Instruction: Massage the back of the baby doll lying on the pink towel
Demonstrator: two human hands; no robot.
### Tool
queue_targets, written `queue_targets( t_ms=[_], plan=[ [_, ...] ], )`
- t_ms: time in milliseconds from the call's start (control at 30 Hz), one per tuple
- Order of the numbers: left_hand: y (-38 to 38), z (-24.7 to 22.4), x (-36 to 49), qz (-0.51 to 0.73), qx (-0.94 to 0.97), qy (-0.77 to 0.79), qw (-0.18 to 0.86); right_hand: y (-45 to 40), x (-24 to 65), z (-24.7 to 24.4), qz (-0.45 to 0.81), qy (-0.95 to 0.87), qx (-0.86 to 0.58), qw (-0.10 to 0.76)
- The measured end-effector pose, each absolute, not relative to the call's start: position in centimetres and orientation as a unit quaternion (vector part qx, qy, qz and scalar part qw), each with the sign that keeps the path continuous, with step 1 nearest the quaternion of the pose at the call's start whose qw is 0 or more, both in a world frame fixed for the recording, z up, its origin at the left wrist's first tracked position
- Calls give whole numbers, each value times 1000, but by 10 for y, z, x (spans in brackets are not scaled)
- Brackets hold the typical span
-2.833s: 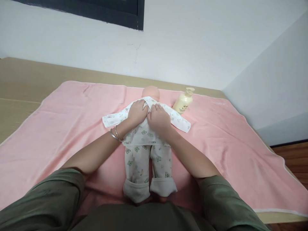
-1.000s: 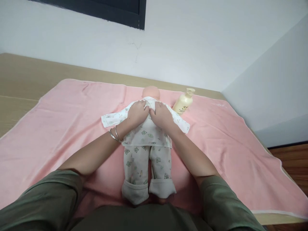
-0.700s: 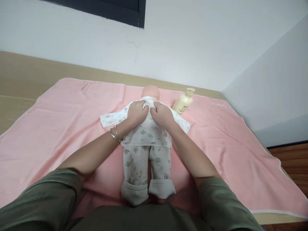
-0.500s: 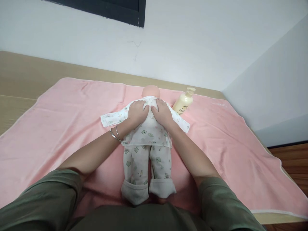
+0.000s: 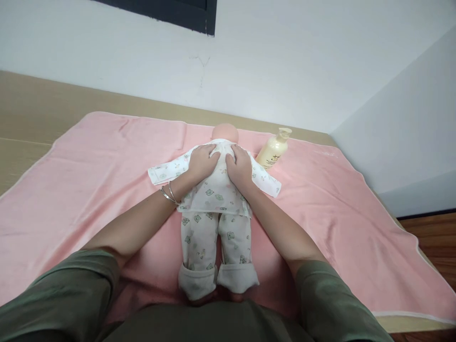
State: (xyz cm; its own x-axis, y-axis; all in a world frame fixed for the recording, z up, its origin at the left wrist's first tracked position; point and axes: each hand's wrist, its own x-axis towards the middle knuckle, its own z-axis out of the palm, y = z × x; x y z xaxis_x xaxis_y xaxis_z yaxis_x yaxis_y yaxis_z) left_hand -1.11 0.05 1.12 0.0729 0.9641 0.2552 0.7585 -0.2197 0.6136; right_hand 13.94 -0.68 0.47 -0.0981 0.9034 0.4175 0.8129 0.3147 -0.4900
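Note:
A baby doll [image 5: 225, 133] lies on a pink blanket, its head pointing away from me and no face showing. It wears a white patterned top [image 5: 217, 192] and matching trousers [image 5: 233, 237] with turned-up cuffs. My left hand [image 5: 204, 161], with silver bangles at the wrist, rests flat on the left side of the doll's upper back. On the right side lies my right hand [image 5: 239, 166], also flat, thumb pointing up. Both hands press on the cloth without gripping it. The sleeves spread out to either side, and the doll's hands are hidden.
The pink blanket [image 5: 320, 223] covers most of a wooden surface [image 5: 53, 102] against a white wall. A cream pump bottle [image 5: 272, 151] stands tilted on the blanket, right of the doll's head. A dark frame [image 5: 178, 14] is on the wall above.
The view has shifted slightly. My hands stay on the doll's upper back, with the right one a little farther from the left. The doll and the bottle keep their places.

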Motion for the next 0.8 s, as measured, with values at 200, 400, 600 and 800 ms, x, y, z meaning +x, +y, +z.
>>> queue_targets(
  t_ms=[200,400,600,800],
  plan=[
    [0,8,-10,319,710,610,148,-5,139,7,60,-751,-582,308],
    [-19,18,2,291,712,634,84,-1,143,15,48,-782,-575,237],
    [-31,30,8,262,729,630,65,-5,143,24,34,-800,-562,209],
    [-13,30,-2,268,708,637,144,-28,132,32,4,-799,-571,190]
  ],
)
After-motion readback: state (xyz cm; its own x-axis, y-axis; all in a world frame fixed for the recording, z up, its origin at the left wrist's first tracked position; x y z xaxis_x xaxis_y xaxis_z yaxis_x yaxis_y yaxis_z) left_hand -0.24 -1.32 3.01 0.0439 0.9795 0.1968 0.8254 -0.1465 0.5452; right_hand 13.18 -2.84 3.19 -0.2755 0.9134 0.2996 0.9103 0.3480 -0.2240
